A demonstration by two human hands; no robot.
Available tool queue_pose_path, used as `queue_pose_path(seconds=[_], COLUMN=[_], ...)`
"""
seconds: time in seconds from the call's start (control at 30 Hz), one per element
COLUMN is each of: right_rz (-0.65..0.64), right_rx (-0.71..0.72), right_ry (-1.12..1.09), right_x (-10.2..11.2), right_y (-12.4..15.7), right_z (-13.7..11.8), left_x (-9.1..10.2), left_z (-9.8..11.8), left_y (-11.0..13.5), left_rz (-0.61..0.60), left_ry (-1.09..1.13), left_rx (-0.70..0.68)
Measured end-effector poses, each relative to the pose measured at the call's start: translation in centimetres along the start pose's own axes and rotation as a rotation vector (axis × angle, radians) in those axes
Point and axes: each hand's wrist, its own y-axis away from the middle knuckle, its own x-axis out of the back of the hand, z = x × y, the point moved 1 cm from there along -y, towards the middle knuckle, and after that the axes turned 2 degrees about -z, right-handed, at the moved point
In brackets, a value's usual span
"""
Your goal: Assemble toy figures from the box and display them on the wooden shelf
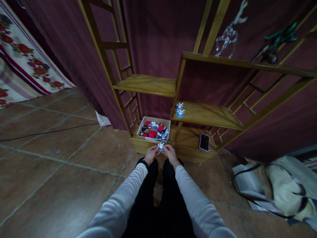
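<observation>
Between my two hands is a small blue-and-white figurine [161, 146], in front of the shelf's lower edge. My left hand [152, 153] grips it from the left and my right hand [170, 152] from the right, fingertips closed on its sides. Just beyond them, a white cardboard box [169, 130] on the bottom shelf holds a jumble of small red, black, white and blue figurines [155, 129]. Two similar blue-based figurines, one nearer [180, 113] and one behind it [179, 105], stand at the left end of the middle shelf.
A phone [204, 142] lies on the bottom shelf at right. The wooden shelf unit [148, 84] has upright posts. A clear deer ornament [228, 38] and a green ornament [277, 41] stand higher up. Bags [282, 186] sit on the floor at right; a black cable [49, 132] crosses the tiles.
</observation>
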Motion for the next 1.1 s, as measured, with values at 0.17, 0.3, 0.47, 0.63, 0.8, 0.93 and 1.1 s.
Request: queue_pose_path(seconds=[0.17,0.3,0.47,0.63,0.8,0.93,1.1], right_rz=[0.010,0.018,0.011,0.024,0.041,0.115,0.220], right_rx=[-0.007,0.000,0.030,0.049,0.070,0.132,0.190], right_ry=[-0.046,-0.073,-0.105,-0.125,-0.199,-0.282,-0.288], right_x=[-0.2,-0.3,-0.5,-0.7,-1.0,-1.8,-2.9], right_y=[-0.5,-0.5,-0.6,-0.9,-1.0,-0.9,-0.4], right_z=[0.6,0.7,0.9,1.3,1.6,2.3,2.8], left_x=[0.0,0.1,0.4,0.4,0.2,-0.3,-0.6], left_z=[-0.2,-0.4,-0.5,-0.4,-0.3,-0.8,-1.6], left_y=[-0.4,-0.7,-1.0,-1.1,-0.9,-0.9,-0.8], left_rz=[0.008,0.002,0.025,0.032,0.031,0.058,0.135], left_ry=[0.024,0.035,0.050,0.056,0.092,0.154,0.174], left_rx=[-0.030,-0.035,-0.055,-0.056,-0.058,-0.114,-0.184])
